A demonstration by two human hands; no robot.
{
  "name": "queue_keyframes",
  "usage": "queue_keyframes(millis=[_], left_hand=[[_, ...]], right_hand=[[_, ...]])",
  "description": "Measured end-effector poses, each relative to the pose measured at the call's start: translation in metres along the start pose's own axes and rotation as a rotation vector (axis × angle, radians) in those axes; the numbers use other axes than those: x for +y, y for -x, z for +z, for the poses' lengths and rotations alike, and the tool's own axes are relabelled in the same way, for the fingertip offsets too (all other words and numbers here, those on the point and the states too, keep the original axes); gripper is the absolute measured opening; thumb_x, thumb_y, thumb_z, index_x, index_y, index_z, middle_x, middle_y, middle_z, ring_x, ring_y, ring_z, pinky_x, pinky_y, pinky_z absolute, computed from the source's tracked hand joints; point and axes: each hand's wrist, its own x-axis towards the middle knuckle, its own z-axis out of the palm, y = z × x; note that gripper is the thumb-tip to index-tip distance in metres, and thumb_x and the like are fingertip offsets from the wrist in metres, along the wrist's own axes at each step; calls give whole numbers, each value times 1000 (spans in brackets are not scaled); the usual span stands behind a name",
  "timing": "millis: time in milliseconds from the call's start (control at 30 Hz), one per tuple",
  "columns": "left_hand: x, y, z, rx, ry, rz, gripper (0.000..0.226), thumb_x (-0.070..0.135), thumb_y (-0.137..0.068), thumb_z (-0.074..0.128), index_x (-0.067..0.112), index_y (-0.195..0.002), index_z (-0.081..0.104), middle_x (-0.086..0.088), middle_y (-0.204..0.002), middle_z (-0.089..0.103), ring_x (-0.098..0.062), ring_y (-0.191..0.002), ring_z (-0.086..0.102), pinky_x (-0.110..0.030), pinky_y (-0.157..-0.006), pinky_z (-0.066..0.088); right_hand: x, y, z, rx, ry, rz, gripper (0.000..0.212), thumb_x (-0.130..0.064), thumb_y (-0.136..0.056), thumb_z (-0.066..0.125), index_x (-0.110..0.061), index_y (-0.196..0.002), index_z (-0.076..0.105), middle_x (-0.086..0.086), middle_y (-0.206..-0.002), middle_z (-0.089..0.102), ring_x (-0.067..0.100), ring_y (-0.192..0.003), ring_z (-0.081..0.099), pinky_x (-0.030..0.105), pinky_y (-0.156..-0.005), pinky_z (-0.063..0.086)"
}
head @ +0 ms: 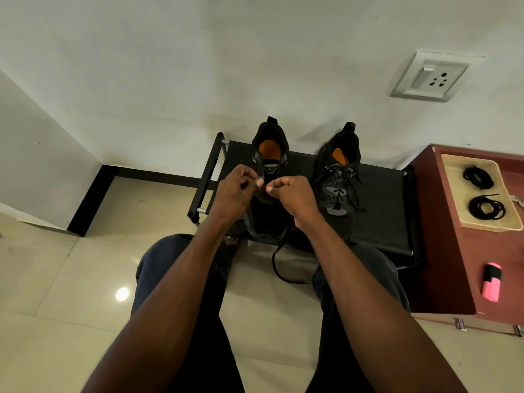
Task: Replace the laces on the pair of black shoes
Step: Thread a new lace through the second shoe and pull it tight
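Two black shoes with orange insoles stand side by side on a low black rack (380, 199), heels to the wall. Over the middle of the left shoe (269, 154) my left hand (235, 191) and my right hand (292, 197) meet with curled fingers, each pinching at its black lace near the eyelets. A loose end of that lace (279, 268) hangs off the toe toward the floor. The right shoe (338, 177) is laced, its lace ends lying loose. Two coiled black laces (479, 177) (486, 208) lie on a beige tray (453, 194) at the right.
The tray sits on a reddish-brown cabinet (442, 265) right of the rack, with a pink and black object (492, 282) nearer me. A wall socket (431, 76) is above. My knees in dark trousers are below the rack, over a tiled floor.
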Motion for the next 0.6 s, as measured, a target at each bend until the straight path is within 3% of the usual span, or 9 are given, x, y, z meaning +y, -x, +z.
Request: queue_keyframes(millis=[67,133,267,367,500,600], left_hand=[[-4,-3,-2,87,-22,-138,7,22,-99,59,17,-102,63,3,-91,67,-6,-80,63,-16,-65,46],[-11,-7,-3,131,14,-299,12,15,-99,56,16,-98,68,2,-91,67,-8,-78,60,-22,-67,48],[-19,-11,3,95,147,-488,20,4,-97,57,17,-91,71,-5,-95,71,-14,-86,64,-29,-79,54],[-21,-9,10,83,128,-473,19,7,-97,59,12,-108,73,-5,-99,72,-16,-88,66,-32,-80,56],[-20,-5,13,98,108,-414,24,8,-96,61,9,-118,71,0,-108,70,-9,-91,64,-20,-73,52],[-22,-4,14,88,125,-403,27,9,-94,64,8,-121,70,-4,-116,71,-13,-102,65,-27,-89,54]], right_hand=[[5,-6,6,114,364,-161,12,-10,-91,66,-12,-89,78,2,-91,73,14,-84,66,29,-69,52],[10,-10,11,164,570,-272,16,-6,-90,62,-10,-87,78,5,-93,66,19,-88,61,32,-68,51],[10,-12,16,164,686,-296,16,-4,-89,61,-9,-90,77,7,-102,56,22,-98,51,33,-75,50],[6,-8,15,172,786,-321,17,-6,-92,58,-6,-93,76,10,-105,56,23,-101,50,33,-81,49],[10,-10,24,138,784,-296,14,-10,-92,61,-6,-89,74,9,-101,56,24,-100,52,37,-84,51],[18,-25,24,61,491,-110,17,-6,-88,64,-12,-77,76,6,-87,66,20,-88,61,35,-75,56]])
